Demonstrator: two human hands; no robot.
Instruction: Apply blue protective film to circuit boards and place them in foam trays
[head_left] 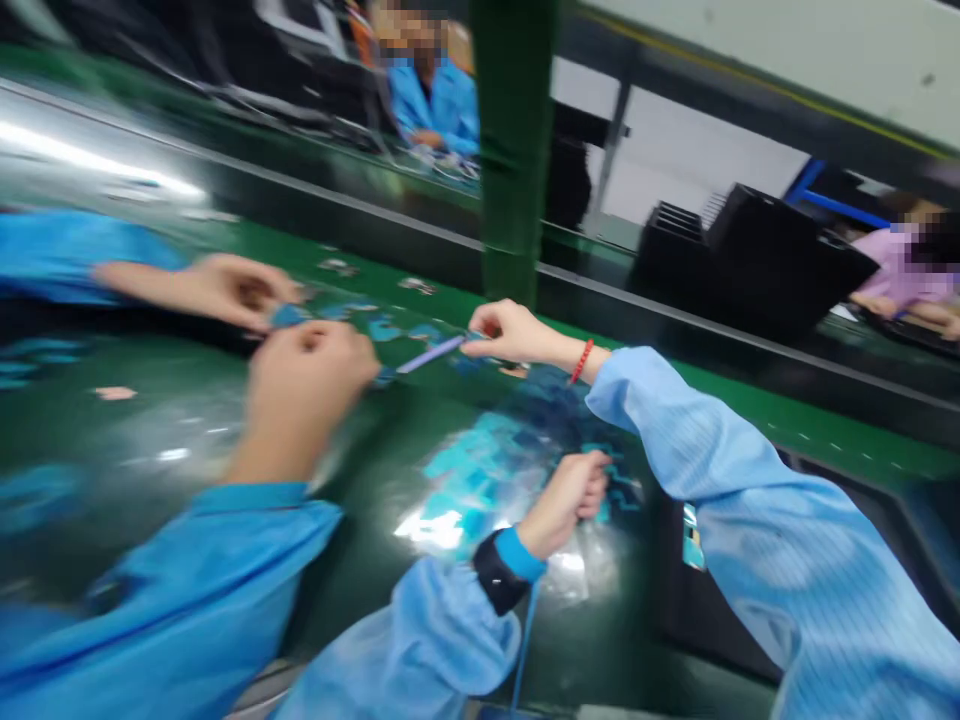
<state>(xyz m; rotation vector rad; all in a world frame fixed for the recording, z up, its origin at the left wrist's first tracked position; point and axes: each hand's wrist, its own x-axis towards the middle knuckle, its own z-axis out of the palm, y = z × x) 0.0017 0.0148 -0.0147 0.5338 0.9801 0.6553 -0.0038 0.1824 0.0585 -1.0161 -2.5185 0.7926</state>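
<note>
The picture is smeared by motion. My left hand is curled into a fist over the green belt, beside small blue pieces; what it holds is hidden. My right hand, with a black wrist band, is closed on a clear plastic bag of blue pieces lying on the belt. A co-worker's hand with a red bracelet reaches in from the right and pinches a thin pale strip. Another person's hand comes in from the left, close to my left hand.
A green post stands behind the belt. Black trays sit at the back right. A person in blue sits across the line, and another in pink is at the far right. Small loose parts dot the belt.
</note>
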